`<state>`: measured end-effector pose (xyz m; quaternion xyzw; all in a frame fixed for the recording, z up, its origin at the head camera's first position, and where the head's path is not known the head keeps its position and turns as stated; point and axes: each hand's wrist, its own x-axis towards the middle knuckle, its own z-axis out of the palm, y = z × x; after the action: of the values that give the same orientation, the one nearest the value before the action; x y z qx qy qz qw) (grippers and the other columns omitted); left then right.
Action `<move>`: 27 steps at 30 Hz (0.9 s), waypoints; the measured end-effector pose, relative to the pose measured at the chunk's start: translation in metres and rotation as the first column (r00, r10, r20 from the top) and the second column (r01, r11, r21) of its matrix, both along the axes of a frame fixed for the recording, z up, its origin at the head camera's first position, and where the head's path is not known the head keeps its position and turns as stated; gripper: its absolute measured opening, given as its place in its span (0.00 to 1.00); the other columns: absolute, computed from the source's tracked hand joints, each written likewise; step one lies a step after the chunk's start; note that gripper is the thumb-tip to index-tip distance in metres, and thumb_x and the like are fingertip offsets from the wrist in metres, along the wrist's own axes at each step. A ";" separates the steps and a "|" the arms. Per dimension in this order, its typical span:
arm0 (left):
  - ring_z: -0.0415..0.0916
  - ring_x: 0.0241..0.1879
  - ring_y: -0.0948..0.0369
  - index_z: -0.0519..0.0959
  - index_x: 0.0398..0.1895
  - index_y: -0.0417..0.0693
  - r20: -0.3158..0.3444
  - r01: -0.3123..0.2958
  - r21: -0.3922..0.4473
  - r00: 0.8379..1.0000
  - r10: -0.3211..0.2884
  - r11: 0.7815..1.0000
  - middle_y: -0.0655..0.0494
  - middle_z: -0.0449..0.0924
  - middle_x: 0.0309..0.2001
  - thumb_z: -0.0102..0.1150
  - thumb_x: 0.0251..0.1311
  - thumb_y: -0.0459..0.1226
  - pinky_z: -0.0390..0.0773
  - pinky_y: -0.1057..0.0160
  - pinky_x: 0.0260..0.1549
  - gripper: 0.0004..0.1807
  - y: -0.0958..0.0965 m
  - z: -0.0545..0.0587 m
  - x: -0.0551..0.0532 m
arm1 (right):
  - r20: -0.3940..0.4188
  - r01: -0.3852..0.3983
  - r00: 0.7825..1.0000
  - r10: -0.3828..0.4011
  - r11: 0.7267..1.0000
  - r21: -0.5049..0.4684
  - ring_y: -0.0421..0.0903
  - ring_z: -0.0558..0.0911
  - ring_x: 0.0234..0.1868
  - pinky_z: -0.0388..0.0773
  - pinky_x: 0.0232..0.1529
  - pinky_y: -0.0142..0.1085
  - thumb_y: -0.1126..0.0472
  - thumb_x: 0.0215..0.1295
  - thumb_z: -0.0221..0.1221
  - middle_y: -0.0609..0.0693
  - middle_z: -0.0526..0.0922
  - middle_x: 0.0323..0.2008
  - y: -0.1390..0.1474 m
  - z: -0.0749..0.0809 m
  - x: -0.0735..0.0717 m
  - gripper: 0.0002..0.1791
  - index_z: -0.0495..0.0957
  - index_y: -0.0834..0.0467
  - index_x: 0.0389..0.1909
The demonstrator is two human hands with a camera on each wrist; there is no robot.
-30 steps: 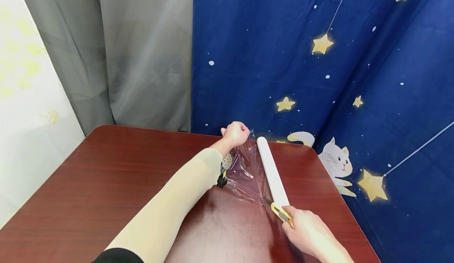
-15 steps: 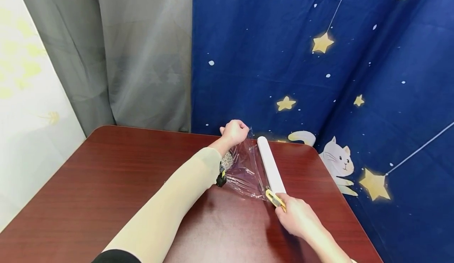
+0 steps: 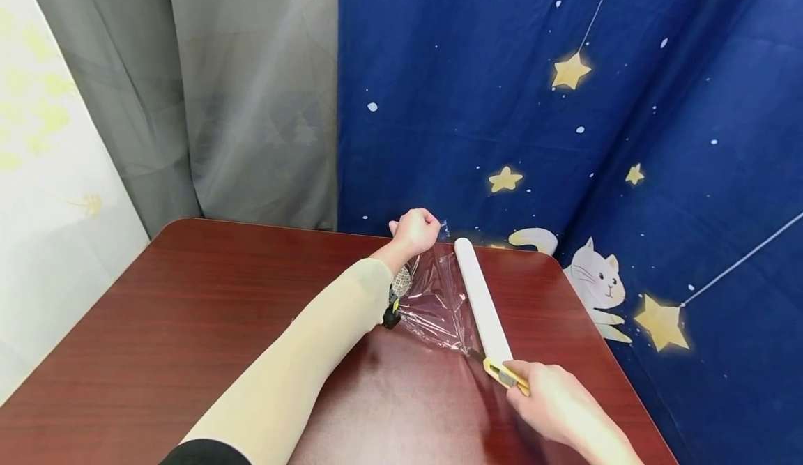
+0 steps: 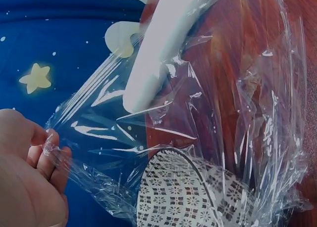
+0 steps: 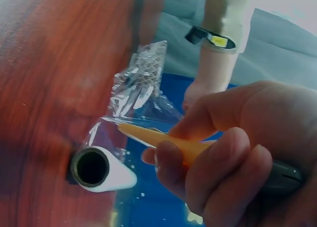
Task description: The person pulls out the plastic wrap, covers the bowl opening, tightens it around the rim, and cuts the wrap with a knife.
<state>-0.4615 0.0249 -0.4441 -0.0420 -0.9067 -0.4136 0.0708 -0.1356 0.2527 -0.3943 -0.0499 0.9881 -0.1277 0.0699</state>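
Observation:
My left hand (image 3: 417,233) pinches the edge of a sheet of clear cling film (image 4: 233,88) near the far table edge, pulling it taut. Under the film sits a patterned bowl (image 4: 173,192), black and white, partly hidden by my left forearm in the head view. The film runs to a white cling film roll (image 3: 482,298) lying lengthwise on the right. My right hand (image 3: 558,399) grips a yellow utility knife (image 3: 505,376) at the roll's near end. Its dark blade meets the film's near corner, where the film bunches.
Everything lies on a dark red wooden table (image 3: 219,311). A grey curtain (image 3: 263,102) and a blue starry curtain (image 3: 439,102) hang behind its far edge. A small black device (image 3: 392,316) is strapped at my left wrist.
My right hand with the knife moved forward along the roll, then back towards me and slightly right. The left hand keeps its pinch on the film, nearly still.

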 end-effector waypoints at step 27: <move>0.83 0.51 0.53 0.87 0.38 0.56 0.029 -0.031 0.053 0.999 0.029 0.998 0.58 0.90 0.40 0.56 0.74 0.47 0.62 0.37 0.67 0.12 -0.005 0.014 0.017 | 0.035 0.046 0.999 -0.040 0.983 -0.177 0.44 0.77 0.14 0.73 0.22 0.39 0.59 0.71 0.62 0.45 0.80 0.24 0.004 -0.011 -0.030 0.23 0.84 0.48 0.65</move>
<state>-0.4448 0.0202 -0.4300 -0.0208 -0.8968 -0.4371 0.0653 -0.1659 0.2567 -0.4056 -0.0325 0.9723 -0.2178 0.0780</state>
